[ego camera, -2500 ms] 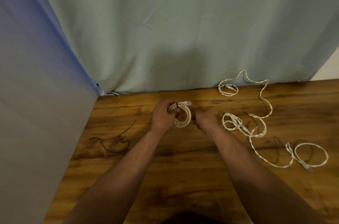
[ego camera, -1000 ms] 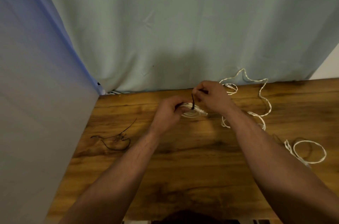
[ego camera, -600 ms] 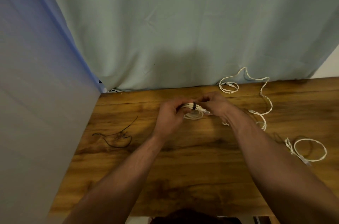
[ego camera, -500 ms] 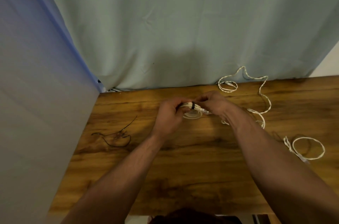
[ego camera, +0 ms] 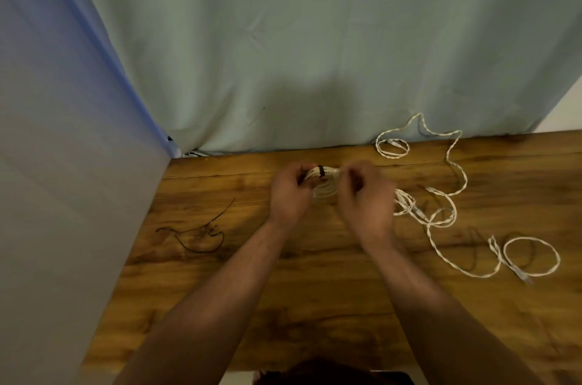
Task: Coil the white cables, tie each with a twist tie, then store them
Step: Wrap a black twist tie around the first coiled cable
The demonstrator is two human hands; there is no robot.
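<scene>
This is a plain indoor work corner, more a makeshift set than a furnished room; whether it is a home or a studio cannot be told. A wood-grain tabletop (ego camera: 315,290) lies under the person's fingers (ego camera: 354,176). Just beyond them hangs a creased pale green cloth backdrop (ego camera: 315,54). Left of them stands a grey-blue fabric panel (ego camera: 63,164), and far to their upper right a strip of white wall (ego camera: 567,113) shows.

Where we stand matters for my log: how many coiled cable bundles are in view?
1: the coiled bundle, gripped between the left hand and right hand. The remaining white cable lies loose, rightward.
</scene>
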